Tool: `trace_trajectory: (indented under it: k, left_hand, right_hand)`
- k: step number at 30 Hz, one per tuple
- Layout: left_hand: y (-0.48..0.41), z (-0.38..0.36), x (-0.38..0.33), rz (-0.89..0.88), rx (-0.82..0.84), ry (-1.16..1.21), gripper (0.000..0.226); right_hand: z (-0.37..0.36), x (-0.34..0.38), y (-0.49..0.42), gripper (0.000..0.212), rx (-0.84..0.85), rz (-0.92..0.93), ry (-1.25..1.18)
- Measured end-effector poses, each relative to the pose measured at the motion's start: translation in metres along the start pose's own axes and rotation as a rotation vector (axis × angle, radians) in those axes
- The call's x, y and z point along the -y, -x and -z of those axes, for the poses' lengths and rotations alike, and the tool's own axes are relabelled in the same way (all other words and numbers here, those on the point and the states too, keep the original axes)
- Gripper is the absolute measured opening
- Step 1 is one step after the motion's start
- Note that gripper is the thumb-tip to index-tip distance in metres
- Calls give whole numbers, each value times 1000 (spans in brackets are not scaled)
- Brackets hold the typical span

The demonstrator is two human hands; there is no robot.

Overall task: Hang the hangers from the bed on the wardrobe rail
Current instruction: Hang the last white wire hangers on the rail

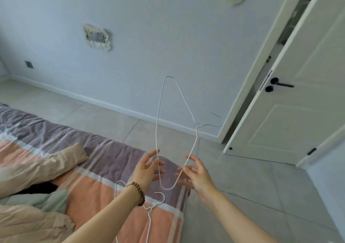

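Note:
A white wire hanger (pixel 156 130) stands on end in the air over the corner of the bed (pixel 112 155), its hook pointing right toward the door. My left hand (pixel 147 170) pinches the long straight bar between thumb and fingers. My right hand (pixel 196 175) pinches the sloping shoulder wire near the lower bend. A second white wire hanger (pixel 149 218) lies on the bed's orange and purple striped cover, under my left forearm. No wardrobe rail is in view.
Beige pillows (pixel 43 166) and crumpled bedding lie at the left of the bed. A white door (pixel 298 112) with a black handle (pixel 280 84) stands ajar at the right. Grey floor tiles (pixel 242 196) run between the bed, the wall and the door.

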State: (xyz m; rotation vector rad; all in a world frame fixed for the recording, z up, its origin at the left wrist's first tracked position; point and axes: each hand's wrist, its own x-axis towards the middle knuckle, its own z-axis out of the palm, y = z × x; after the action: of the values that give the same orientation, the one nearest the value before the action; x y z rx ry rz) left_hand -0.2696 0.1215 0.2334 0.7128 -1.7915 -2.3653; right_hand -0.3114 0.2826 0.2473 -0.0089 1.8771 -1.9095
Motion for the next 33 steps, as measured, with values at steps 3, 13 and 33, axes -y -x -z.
trace_trajectory:
  k: [3,13,33]
  left_hand:
    - [22,-70,-55,-118,183,2,29]
    - [196,-323,-161,-382,813,-33,31]
    - [692,-596,-86,-323,1823,29,51]
  right_hand:
    - [51,71,40,31,-110,108,6]
    - [237,227,287,29,-614,491,86]
    - [364,193,817,30,-1644,775,368]
